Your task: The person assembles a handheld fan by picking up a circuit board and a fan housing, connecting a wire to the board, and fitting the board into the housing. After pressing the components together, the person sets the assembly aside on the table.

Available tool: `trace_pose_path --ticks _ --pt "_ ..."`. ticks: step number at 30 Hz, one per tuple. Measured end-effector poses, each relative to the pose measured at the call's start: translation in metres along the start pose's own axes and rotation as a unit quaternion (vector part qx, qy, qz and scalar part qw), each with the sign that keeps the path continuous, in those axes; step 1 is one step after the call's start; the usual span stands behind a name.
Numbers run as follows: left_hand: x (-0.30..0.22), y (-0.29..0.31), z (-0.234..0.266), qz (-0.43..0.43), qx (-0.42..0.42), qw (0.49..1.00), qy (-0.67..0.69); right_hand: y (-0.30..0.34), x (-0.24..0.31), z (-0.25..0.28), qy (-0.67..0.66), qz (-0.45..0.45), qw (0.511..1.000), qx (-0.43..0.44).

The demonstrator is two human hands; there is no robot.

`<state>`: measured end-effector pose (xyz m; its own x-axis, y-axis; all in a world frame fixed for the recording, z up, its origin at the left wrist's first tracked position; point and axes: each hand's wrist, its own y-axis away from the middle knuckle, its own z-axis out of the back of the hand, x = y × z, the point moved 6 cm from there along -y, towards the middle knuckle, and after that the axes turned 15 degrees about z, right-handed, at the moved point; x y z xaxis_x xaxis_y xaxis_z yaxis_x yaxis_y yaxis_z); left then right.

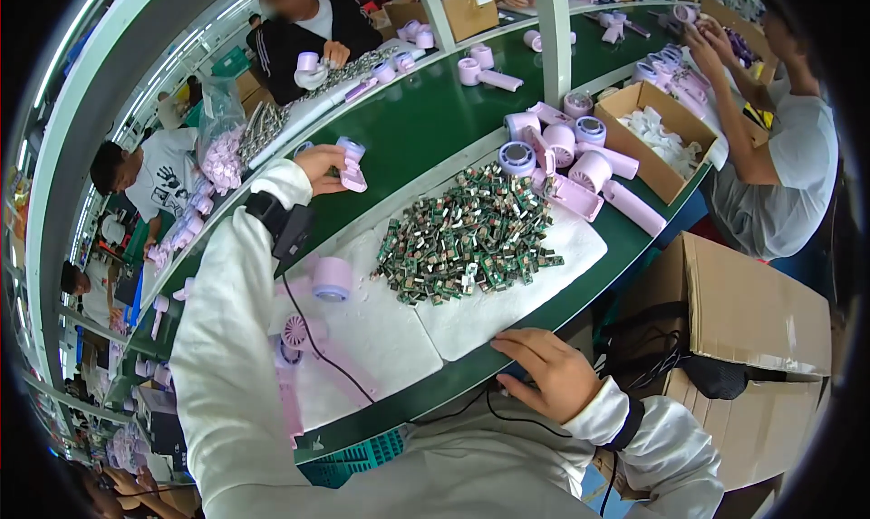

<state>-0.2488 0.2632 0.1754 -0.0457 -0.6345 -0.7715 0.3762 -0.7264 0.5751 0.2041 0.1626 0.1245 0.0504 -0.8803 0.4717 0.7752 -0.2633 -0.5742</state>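
Note:
My left hand (322, 167) stretches out over the green belt, its fingers closed on a lilac handheld fan (353, 176) with an open-looking handle shell. At the near edge of the bench lies my right hand (548, 372), fingers stretched out and holding nothing. Between the two hands a big heap of small green circuit boards (467, 238) covers white foam sheets (399, 356). A lilac fan head (333, 279) stands on the foam below my left forearm. More pink fan parts (294, 331) lie beside that sleeve, partly hidden by it.
Several lilac fan bodies (589, 170) are piled behind the boards. Next to them stands a carton (657, 138) of white pieces. Large cardboard boxes (757, 306) fill the right side. Co-workers sit across the belt and at right. A black cable (317, 347) crosses the foam.

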Motion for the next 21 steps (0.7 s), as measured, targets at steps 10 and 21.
trace_pose_path --ticks 10,21 --pt "-0.001 -0.099 0.166 0.093 -0.261 0.909 -0.310 -0.034 -0.012 -0.019 -0.012 -0.029 0.999 0.016" --pt "0.038 -0.137 0.186 0.086 -0.355 0.759 -0.538 -0.048 -0.041 -0.037 -0.030 -0.070 0.997 0.019"
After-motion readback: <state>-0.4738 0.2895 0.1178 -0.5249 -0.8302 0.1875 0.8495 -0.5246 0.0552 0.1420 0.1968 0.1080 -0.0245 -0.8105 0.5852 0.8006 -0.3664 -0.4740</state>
